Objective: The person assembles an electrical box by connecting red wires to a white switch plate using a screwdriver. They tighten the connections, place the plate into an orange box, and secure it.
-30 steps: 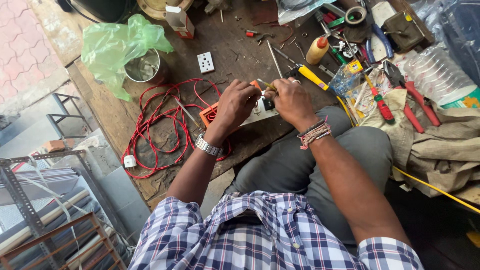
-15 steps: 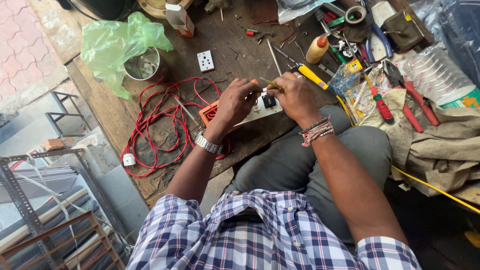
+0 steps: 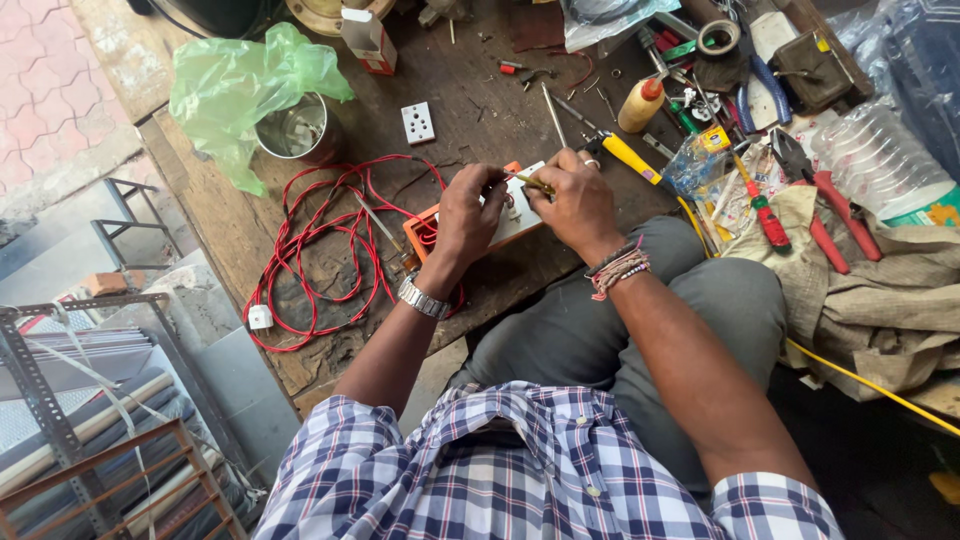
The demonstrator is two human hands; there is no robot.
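My left hand rests on the orange plastic switch box with its white faceplate, fingers curled over the box's near left end and pinning it against the dark, worn wooden workbench. The box lies partly hidden under both my palms, so only its orange corner on the left and a strip of white plate between my hands show. My right hand sits on the right end of the box, closed around a thin yellow-handled tool whose slim shaft points left across the top of the faceplate towards my left fingertips. Whether its tip touches the plate I cannot tell.

A tangle of red electrical cable spreads to the left of the box and runs in under its orange corner, ending at a small white plug further left, near the bench edge. Beyond the box lies a loose white socket plate. To the right of the box, just past my right knuckles, lies a yellow-handled screwdriver, and farther right a pair of red-handled pliers. Beyond the cable stands a round metal tin with a green plastic bag draped over it.
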